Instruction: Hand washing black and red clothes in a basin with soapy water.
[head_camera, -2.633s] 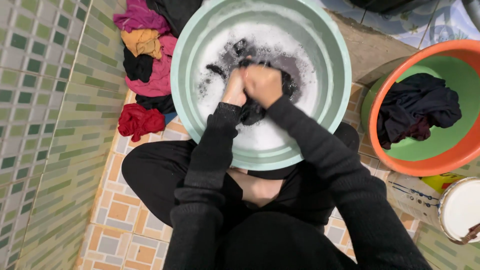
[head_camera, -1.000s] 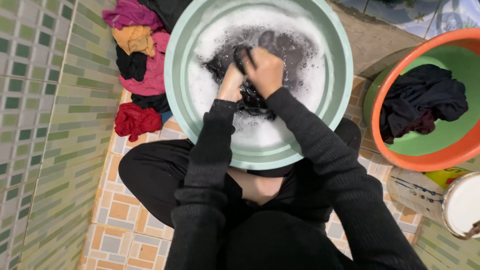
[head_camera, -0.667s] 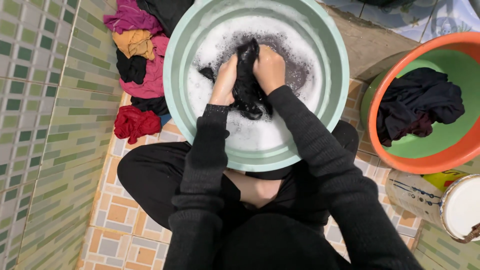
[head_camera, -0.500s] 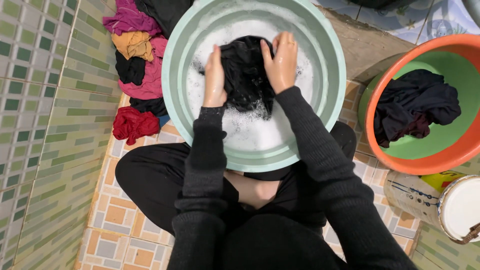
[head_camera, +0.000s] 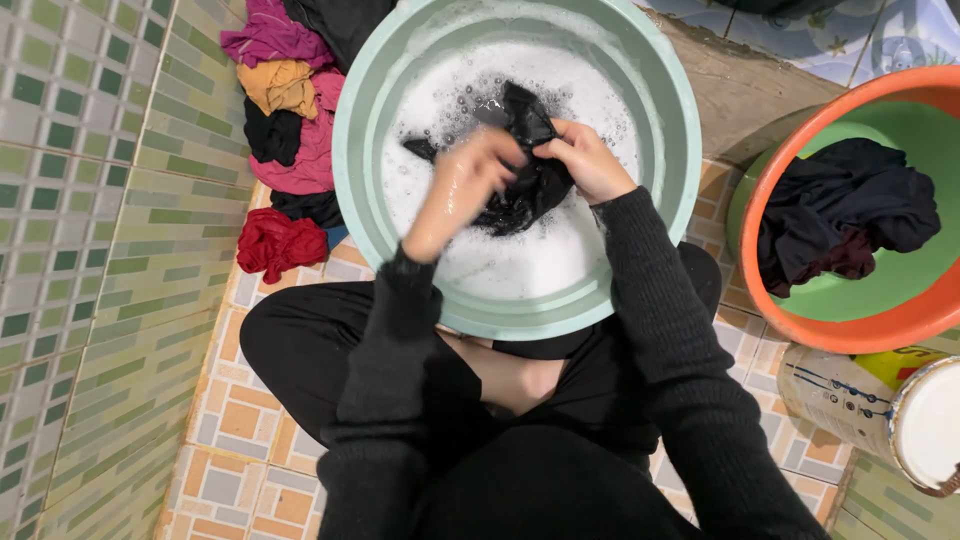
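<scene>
The pale green basin (head_camera: 672, 150) sits between my knees, full of white suds. To my right stands an orange tub (head_camera: 800, 330) with dark washed clothes (head_camera: 845, 225) heaped inside, and to my left a pile of coloured laundry (head_camera: 295, 130) lies on the tiled floor against the wall. In the basin, half lifted out of the foam, is the black garment (head_camera: 525, 180). My right hand (head_camera: 590, 160) is clenched on one bunched fold and my left hand (head_camera: 475, 175) is closed on the fold beside it. I judge the cloth soft, limp, heavy with water and soapy-slick, so gripping gathered handfuls holds better than a flat edge
</scene>
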